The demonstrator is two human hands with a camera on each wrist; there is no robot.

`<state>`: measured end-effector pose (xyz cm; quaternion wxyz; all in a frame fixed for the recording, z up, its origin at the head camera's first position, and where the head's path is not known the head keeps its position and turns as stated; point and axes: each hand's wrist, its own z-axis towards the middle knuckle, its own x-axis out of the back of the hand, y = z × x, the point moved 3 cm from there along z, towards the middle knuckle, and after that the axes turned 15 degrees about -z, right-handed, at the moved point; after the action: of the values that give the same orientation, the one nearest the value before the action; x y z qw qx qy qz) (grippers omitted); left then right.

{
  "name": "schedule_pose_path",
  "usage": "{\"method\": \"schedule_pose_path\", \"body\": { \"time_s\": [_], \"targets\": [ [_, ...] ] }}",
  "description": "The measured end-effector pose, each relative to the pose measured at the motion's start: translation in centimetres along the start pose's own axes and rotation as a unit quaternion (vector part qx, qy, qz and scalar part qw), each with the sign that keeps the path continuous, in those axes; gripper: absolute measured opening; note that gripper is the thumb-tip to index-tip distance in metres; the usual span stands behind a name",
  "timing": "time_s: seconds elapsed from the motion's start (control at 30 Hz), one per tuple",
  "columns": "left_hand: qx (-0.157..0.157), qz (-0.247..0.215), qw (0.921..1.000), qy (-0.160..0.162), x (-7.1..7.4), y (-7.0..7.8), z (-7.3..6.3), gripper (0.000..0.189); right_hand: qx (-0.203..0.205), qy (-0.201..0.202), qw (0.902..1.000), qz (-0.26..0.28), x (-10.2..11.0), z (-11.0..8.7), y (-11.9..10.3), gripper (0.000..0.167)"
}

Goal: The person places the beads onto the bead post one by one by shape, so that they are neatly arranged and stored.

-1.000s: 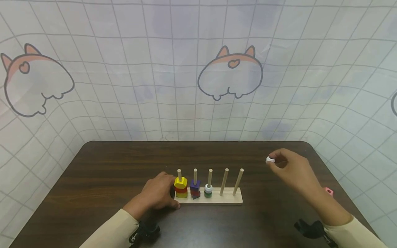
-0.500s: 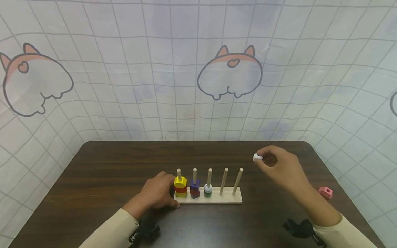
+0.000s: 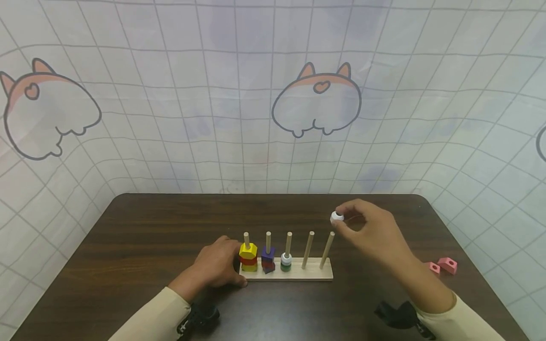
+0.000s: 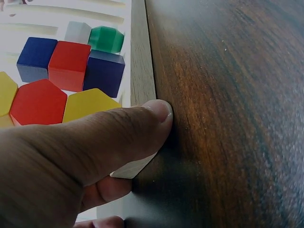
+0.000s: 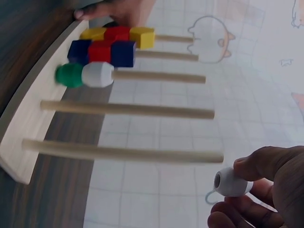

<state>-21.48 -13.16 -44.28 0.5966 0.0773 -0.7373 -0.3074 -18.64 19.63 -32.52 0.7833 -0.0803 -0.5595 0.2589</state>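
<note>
A wooden peg board [image 3: 313,273] with several upright pegs stands on the table. My left hand [image 3: 218,263] grips its left end, the thumb along the front edge in the left wrist view. Yellow and red hexagonal blocks [image 3: 249,259] are stacked on the leftmost peg. Beside them, blue and red square blocks [image 3: 268,258] fill the lower part of the second peg. The third peg bears a green bead [image 5: 69,75] with a white bead [image 5: 97,74] above it. My right hand [image 3: 375,229] pinches another white bead [image 3: 336,218], its hole showing, near the top of the bare rightmost peg [image 3: 327,250].
Two pink blocks with holes lie at the right of the dark wooden table [image 3: 170,213]: one pink block [image 3: 448,265] outermost, the other pink block [image 3: 433,268] partly behind my right forearm. A white gridded curtain [image 3: 239,118] hangs behind the table.
My right hand has moved left with the white bead, from the table's right side to near the rightmost peg. The pink blocks have come out from behind the arm. My left hand stays put.
</note>
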Motion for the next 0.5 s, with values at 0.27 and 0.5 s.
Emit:
{"method": "schedule_pose_path", "body": {
  "time_s": [0.27, 0.5],
  "targets": [
    [-0.005, 0.005, 1.0, -0.004, 0.1, 0.1, 0.0, 0.063, 0.024, 0.001, 0.9996, 0.012, -0.6, 0.1, -1.7, 0.02],
    [-0.001, 0.003, 1.0, -0.004, 0.1, 0.1, 0.0, 0.065, 0.041, -0.01, 0.9989, 0.021, -1.3, 0.2, -3.1, 0.02]
  ]
}}
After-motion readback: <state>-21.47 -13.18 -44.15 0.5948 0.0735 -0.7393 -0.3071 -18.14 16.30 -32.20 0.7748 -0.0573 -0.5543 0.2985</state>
